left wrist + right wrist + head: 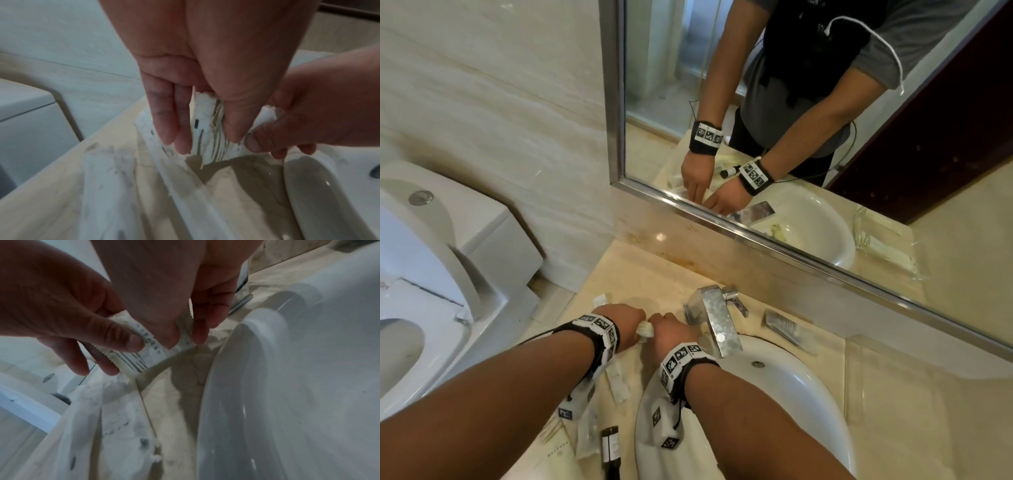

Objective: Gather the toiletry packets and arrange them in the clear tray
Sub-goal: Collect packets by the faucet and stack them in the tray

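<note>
- I see both hands meeting at centre frame of the head view, over the bench left of the faucet (717, 318).
- Left hand (619, 320) fingers and right hand (671, 330) fingers pinch one white toiletry packet (645, 331) between them.
- More packets (616, 378) lie on the bench, lower centre, beside the sink (808, 394).

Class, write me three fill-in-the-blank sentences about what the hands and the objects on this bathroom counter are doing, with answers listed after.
1. Both hands pinch the same white ____ between them.
2. The left hand and the right hand meet just left of the metal ____.
3. The small dark bottle lies on the counter, left of the white ____.

Missing words: packet; faucet; sink.
</note>
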Motion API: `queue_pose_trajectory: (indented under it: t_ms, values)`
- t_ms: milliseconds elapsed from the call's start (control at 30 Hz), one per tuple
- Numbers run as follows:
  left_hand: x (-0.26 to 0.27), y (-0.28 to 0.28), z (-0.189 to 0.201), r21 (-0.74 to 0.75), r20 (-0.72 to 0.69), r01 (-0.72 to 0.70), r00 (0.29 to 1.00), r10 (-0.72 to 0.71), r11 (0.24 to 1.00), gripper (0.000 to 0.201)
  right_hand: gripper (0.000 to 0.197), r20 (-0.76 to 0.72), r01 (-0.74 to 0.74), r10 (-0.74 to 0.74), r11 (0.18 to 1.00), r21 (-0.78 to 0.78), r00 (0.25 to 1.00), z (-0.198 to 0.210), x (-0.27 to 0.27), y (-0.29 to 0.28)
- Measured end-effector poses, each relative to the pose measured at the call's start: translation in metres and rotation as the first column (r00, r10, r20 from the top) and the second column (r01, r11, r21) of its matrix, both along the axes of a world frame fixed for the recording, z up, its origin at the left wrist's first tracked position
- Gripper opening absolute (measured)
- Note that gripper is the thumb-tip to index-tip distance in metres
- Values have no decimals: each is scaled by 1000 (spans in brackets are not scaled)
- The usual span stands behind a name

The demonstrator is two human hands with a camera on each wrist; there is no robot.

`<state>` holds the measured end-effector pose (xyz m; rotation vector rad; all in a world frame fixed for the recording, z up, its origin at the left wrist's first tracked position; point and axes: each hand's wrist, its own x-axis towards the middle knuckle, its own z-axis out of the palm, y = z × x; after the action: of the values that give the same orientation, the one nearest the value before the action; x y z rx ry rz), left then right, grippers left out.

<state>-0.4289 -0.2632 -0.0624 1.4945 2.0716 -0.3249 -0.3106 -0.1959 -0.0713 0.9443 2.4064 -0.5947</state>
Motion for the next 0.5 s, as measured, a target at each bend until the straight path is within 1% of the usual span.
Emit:
queue_pose_trajectory:
  t_ms: [167,267,367,500]
  values:
    - [-2,-1,22,22,-43,25,999,-24,999,31,38,-70,-7,9,1000,28,998,23,2,-2]
    - [0,-3,38,62,-59,31,998,-27,998,32,34,-126,14,-5,998,67,992,36,4,-1]
    - [3,-6,50,97,-39,31,999,-27,995,36,30,-178,33,-16,995,95,984,49,10,-3]
    - [13,-9,71,134,-36,47,998,-43,990,29,25,-230,45,-19,993,108,973,65,25,-12]
